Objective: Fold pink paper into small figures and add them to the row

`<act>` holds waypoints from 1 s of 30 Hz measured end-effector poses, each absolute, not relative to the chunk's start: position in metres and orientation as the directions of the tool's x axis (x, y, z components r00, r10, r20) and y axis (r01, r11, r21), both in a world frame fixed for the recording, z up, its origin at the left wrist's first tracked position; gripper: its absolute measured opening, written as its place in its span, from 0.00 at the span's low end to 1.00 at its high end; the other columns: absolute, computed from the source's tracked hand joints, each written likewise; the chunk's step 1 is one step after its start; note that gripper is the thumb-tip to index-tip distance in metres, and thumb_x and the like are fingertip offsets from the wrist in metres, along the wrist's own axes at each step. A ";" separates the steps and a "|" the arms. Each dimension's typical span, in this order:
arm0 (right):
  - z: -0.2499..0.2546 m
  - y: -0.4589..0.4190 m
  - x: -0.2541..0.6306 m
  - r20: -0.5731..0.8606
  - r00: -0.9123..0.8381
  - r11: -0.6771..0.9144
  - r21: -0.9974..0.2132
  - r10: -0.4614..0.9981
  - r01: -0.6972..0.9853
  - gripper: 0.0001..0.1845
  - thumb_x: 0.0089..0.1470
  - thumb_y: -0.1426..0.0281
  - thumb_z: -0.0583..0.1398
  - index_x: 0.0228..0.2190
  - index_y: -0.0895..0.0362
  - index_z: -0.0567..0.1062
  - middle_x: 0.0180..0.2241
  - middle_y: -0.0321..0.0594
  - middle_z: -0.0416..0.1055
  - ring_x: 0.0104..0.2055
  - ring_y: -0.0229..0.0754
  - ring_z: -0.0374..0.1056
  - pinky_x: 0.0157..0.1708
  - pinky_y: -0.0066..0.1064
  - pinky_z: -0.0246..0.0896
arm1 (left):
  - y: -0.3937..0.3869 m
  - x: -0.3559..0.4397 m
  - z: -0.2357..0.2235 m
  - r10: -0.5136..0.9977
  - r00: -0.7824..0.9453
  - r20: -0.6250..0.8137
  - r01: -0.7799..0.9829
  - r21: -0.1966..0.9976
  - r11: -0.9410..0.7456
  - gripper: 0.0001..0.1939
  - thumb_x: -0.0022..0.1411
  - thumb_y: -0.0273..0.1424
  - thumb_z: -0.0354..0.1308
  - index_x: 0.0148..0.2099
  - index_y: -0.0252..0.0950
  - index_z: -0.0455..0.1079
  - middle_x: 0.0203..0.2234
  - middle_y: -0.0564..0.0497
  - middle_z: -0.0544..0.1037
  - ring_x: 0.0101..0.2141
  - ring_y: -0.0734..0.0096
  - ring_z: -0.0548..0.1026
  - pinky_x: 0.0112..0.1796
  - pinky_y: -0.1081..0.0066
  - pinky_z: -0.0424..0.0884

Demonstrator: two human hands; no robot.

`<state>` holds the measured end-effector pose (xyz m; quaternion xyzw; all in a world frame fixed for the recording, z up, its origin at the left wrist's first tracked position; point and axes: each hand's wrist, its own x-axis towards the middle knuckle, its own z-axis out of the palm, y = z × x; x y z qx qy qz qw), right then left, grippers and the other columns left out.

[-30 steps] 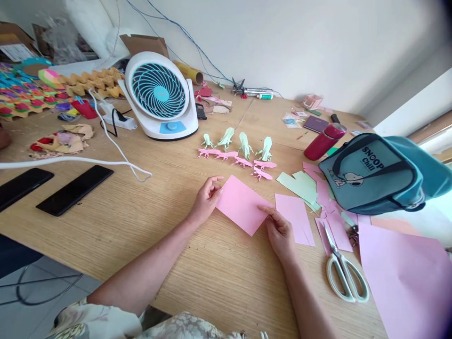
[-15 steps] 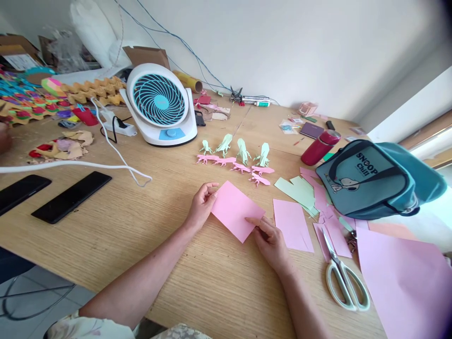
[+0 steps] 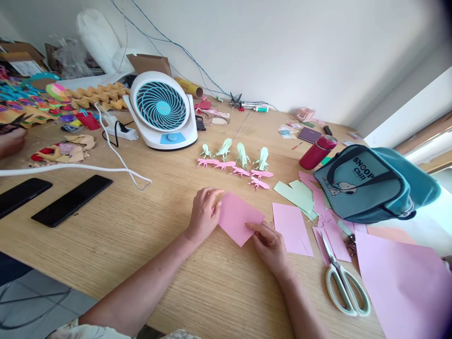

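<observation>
A square sheet of pink paper [image 3: 239, 217] is held just above the table between both hands. My left hand [image 3: 205, 213] pinches its left corner between thumb and fingers. At the right corner my right hand [image 3: 270, 242] grips it, the index finger lying across the top face. Beyond the sheet stand several light green folded paper insects [image 3: 241, 154], with several pink ones [image 3: 240, 170] in front of them. Another pink sheet [image 3: 291, 228] lies just right of my right hand. Scissors [image 3: 344, 282] with pale handles rest further right, blades partly apart.
A white and blue fan [image 3: 162, 110] stands at the back left, near a white cable [image 3: 116, 160] and two black phones [image 3: 72, 200]. A teal bag [image 3: 363, 183], a red bottle [image 3: 318, 152] and paper offcuts [image 3: 298, 195] lie right. Another person's hand [image 3: 12, 141] shows far left.
My left hand has lifted the sheet's left corner, so the paper tilts and bends slightly. My right hand stays nearly in place. The other person's hand has come further into view.
</observation>
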<state>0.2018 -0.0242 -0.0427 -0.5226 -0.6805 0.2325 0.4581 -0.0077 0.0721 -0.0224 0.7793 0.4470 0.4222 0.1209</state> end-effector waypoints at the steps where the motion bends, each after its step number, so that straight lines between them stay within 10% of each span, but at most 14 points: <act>1: -0.042 -0.025 0.201 0.376 -0.046 0.348 -0.797 0.926 0.494 0.16 0.56 0.77 0.57 0.43 0.51 0.77 0.38 0.41 0.76 0.39 0.43 0.72 0.36 0.33 0.67 | 0.070 -0.007 -0.018 0.775 0.299 0.557 0.592 0.528 -0.609 0.18 0.62 0.21 0.51 0.53 0.37 0.66 0.48 0.44 0.72 0.52 0.60 0.68 0.54 0.58 0.64; 9: -0.037 -0.032 0.191 0.307 -0.203 0.367 -0.814 0.930 0.451 0.14 0.58 0.76 0.58 0.43 0.50 0.78 0.39 0.40 0.75 0.40 0.42 0.72 0.39 0.32 0.67 | 0.069 -0.008 -0.010 0.662 0.617 0.424 0.524 0.407 -0.749 0.20 0.68 0.28 0.48 0.61 0.42 0.63 0.58 0.49 0.70 0.65 0.58 0.55 0.62 0.51 0.50; 18: -0.034 -0.033 0.193 0.299 -0.195 0.357 -0.799 0.934 0.484 0.15 0.55 0.79 0.57 0.40 0.52 0.78 0.32 0.38 0.73 0.34 0.40 0.70 0.33 0.29 0.64 | 0.079 -0.016 -0.019 0.679 0.617 0.397 0.561 0.384 -0.734 0.07 0.64 0.33 0.57 0.34 0.38 0.72 0.37 0.50 0.77 0.46 0.62 0.70 0.54 0.57 0.57; 30: -0.031 -0.031 0.202 0.392 -0.203 0.435 -0.713 0.897 0.550 0.18 0.54 0.81 0.54 0.39 0.52 0.76 0.31 0.38 0.72 0.34 0.42 0.70 0.34 0.32 0.63 | 0.082 -0.019 -0.016 0.643 0.660 0.388 0.483 0.436 -0.759 0.07 0.62 0.32 0.58 0.31 0.38 0.71 0.28 0.52 0.77 0.35 0.66 0.71 0.44 0.64 0.61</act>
